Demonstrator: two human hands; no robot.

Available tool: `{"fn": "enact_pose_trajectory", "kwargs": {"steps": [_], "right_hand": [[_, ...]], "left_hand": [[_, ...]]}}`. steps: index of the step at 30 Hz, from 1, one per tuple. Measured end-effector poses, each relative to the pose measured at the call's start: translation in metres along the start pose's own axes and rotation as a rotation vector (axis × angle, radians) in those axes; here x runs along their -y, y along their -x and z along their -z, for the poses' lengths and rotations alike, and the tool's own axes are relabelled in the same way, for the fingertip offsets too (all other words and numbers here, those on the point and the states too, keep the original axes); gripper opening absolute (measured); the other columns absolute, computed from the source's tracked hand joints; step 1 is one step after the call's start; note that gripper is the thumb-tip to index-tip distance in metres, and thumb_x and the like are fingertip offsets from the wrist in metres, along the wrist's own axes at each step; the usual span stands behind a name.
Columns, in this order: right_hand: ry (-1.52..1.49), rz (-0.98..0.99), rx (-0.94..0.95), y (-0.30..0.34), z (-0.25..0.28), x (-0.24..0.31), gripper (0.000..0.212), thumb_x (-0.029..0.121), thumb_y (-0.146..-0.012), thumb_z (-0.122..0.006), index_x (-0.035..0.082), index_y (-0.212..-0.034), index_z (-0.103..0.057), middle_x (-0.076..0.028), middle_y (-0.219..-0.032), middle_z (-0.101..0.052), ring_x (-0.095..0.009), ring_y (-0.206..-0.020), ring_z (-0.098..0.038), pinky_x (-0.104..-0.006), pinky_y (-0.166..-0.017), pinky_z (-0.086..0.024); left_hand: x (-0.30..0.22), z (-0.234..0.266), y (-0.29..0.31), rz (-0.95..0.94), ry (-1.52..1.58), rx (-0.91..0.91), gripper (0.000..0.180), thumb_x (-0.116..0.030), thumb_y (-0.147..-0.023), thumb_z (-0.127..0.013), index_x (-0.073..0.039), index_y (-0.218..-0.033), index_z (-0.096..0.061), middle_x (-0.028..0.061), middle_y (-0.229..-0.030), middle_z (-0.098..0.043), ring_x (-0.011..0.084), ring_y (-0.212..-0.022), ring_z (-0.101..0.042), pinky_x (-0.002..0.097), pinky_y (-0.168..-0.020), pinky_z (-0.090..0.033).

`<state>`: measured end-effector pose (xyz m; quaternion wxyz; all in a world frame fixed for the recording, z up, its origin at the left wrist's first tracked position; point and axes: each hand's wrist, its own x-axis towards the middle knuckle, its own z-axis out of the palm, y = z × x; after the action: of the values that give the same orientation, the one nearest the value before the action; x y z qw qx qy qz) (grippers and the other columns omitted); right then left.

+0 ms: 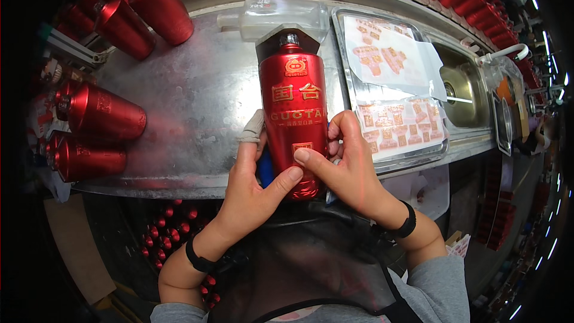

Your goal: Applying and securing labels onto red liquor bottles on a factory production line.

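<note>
A glossy red bottle (293, 113) with raised gold lettering lies face up before me, its neck pointing away. Behind its neck is a dark angular block (311, 45); whether the bottle rests on it I cannot tell. My left hand (254, 170) grips the lower left side, thumb across the front, with a pale cover on one fingertip. From the other side my right hand (350, 161) holds the bottle, its thumb beside a small square gold emblem (302, 146) near the base. Something blue (265, 170) shows behind the bottle; its kind is hidden.
Beyond the bottle lies a clear glass bottle (284, 19). A metal tray (391, 158) at right bears sheets of gold-and-pink decals (400, 125). Farther right is a sink (457, 87) with a white tap (505, 54). Several red bottles (107, 113) crowd the left side.
</note>
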<state>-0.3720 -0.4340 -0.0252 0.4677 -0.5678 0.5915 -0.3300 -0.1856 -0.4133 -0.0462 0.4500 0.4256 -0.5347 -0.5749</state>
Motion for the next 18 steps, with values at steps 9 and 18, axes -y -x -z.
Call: {"fn": "enact_pose_trajectory", "kwargs": {"steps": [9, 18], "right_hand": [[-0.393, -0.002, 0.199, -0.008, 0.013, -0.011, 0.037, 0.025, -0.089, -0.075, 0.010, -0.093, -0.041, 0.006, -0.077, -0.043, 0.001, -0.068, -0.037, -0.0174, -0.057, -0.034], [-0.138, 0.027, 0.158, -0.012, 0.014, -0.005, 0.047, 0.033, -0.084, -0.080, 0.008, -0.086, -0.041, 0.002, -0.075, -0.044, -0.006, -0.068, -0.039, -0.0242, -0.058, -0.038]], "left_hand": [[-0.008, -0.001, -0.016, 0.060, 0.072, -0.066, 0.081, -0.019, -0.093, -0.069, 0.008, -0.150, -0.019, 0.0237, -0.140, -0.047, 0.0264, -0.131, -0.049, 0.0372, -0.110, -0.036], [-0.006, -0.008, -0.016, 0.062, 0.069, -0.106, 0.073, -0.015, -0.096, -0.065, 0.006, -0.151, -0.021, 0.0201, -0.135, -0.052, 0.0229, -0.122, -0.055, 0.0346, -0.103, -0.044]]}}
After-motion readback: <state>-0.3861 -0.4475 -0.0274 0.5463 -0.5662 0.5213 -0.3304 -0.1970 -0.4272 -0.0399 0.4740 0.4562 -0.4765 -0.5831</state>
